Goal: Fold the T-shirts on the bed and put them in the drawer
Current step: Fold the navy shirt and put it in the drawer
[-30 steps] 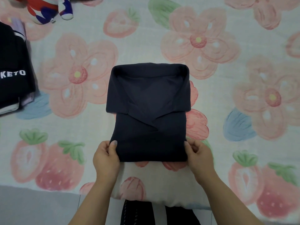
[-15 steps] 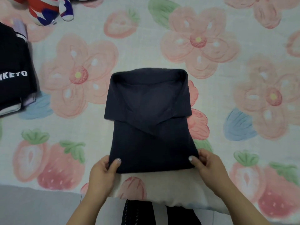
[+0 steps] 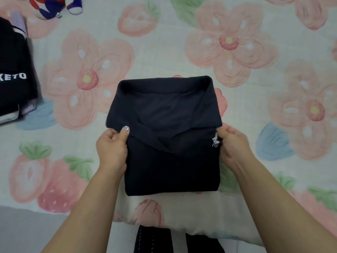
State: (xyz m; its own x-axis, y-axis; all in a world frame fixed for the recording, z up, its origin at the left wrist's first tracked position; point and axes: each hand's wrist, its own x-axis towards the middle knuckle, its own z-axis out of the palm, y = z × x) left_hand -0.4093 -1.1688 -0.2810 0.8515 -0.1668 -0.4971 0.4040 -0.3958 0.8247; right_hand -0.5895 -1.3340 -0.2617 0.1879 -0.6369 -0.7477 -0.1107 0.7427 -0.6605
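A folded dark navy collared shirt [image 3: 169, 139] lies in the middle of the flower-print bed [image 3: 237, 52], collar at the far end and a small white logo at its right edge. My left hand [image 3: 111, 148] grips the shirt's left edge just under the collar, thumb on top of the cloth. My right hand [image 3: 233, 145] grips the right edge beside the logo. No drawer is in view.
A stack of folded dark clothes [image 3: 12, 73] with white lettering sits at the left edge of the bed. A red, white and blue plush toy [image 3: 54, 6] lies at the top left. The bed's near edge and grey floor [image 3: 27, 230] are below.
Both hands have left the shirt's lower corners and moved up to grip its sides under the collar. The shirt has shifted toward me on the bed.
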